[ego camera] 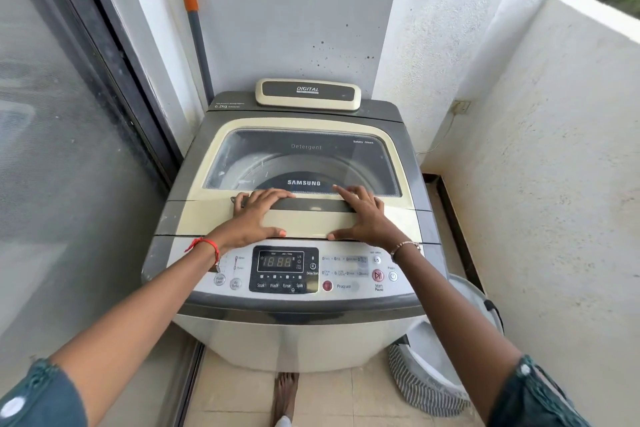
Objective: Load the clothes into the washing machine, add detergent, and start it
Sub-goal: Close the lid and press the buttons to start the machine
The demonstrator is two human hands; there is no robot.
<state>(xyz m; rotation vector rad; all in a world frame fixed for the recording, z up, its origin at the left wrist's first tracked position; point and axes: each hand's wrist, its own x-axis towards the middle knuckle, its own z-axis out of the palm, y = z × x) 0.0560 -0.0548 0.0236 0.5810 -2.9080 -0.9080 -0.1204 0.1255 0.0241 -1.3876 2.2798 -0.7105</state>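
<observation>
At the far left I see a sliding glass door [69,149], then a grey pole with an orange grip [197,42] leaning in the corner behind the washing machine [298,333]. My left hand [254,215] lies flat and open on the cream lid [214,215], fingers reaching over the dark handle strip, gripping nothing. The lid is shut; through its glass window [304,159] I see the drum, but cannot tell whether clothes are in it. Below, the control panel [287,269] shows a display that looks unlit. My right hand [363,215] is likewise spread open on the lid, thumb at its front edge. Further right, a laundry basket [460,333] with striped cloth stands on the floor beside the machine. I judge the task barely begun: lid to lift, clothes to load, detergent and start all remaining.
</observation>
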